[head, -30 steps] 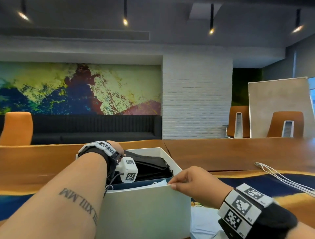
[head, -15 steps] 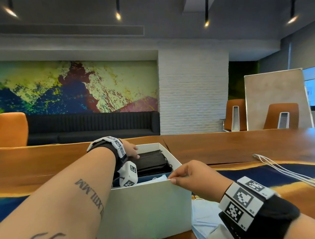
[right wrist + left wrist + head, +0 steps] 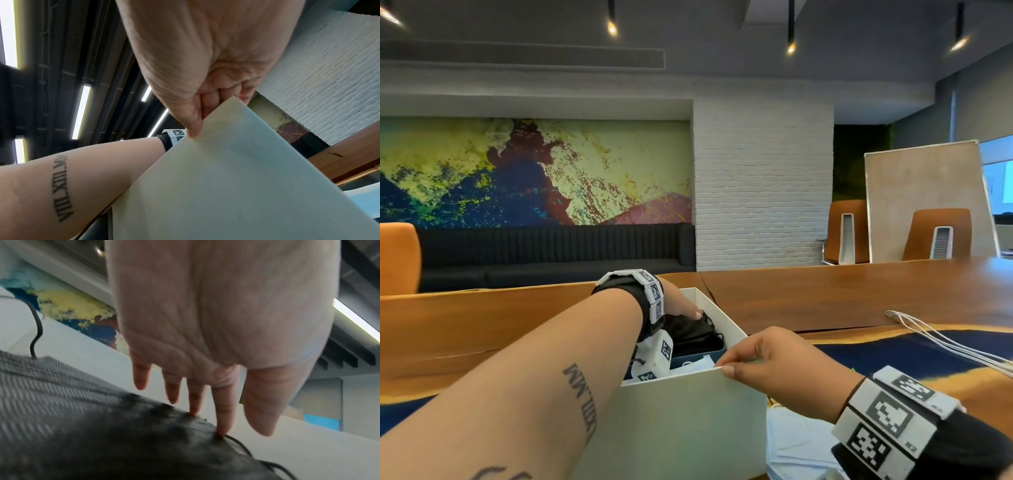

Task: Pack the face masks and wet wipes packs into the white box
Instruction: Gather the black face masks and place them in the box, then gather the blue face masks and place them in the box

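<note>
Black face masks [image 3: 693, 334] lie under straight left fingers [image 3: 223, 415]; right fingers [image 3: 736, 358] pinch white box [image 3: 681, 421] rim.

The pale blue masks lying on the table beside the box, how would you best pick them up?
Probably from above, pinching the near free edge of the blue masks: they lie flat and limp beside the white box, so nothing else stands up to grip.

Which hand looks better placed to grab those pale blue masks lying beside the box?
Probably the right hand: it pinches the white box rim directly above the blue masks. The left hand is inside, pressing black masks.
</note>
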A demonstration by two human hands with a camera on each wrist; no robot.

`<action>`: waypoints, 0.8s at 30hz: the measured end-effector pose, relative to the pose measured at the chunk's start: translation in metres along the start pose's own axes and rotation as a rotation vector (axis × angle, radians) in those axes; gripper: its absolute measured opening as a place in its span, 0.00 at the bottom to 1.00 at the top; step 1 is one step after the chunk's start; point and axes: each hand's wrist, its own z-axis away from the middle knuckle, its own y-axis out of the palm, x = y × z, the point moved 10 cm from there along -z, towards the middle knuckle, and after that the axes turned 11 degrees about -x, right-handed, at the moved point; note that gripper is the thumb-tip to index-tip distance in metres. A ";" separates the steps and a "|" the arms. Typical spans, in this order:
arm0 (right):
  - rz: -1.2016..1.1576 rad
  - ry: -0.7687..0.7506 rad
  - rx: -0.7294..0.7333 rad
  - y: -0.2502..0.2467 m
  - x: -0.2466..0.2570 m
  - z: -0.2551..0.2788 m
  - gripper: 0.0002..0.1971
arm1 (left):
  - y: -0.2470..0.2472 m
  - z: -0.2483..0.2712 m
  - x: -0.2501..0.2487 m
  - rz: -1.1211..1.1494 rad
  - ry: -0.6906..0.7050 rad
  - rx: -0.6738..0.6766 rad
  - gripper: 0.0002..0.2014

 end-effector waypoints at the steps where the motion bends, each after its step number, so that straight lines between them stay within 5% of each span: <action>1: 0.001 -0.002 -0.001 0.000 0.000 0.000 0.10 | -0.005 0.020 -0.009 -0.002 -0.012 -0.018 0.55; 4: -0.004 -0.004 0.002 0.000 0.000 0.000 0.10 | -0.002 0.046 -0.021 0.127 -0.071 0.008 0.27; 7: -0.011 0.002 0.011 0.000 0.000 0.000 0.10 | 0.014 0.045 -0.027 0.254 -0.065 0.105 0.16; 14: -0.012 0.002 0.012 0.000 0.002 0.002 0.10 | 0.020 0.049 -0.023 0.517 -0.067 0.156 0.27; 24: -0.033 0.042 0.053 0.003 0.004 0.003 0.11 | -0.062 0.103 -0.022 0.815 -0.001 0.009 0.29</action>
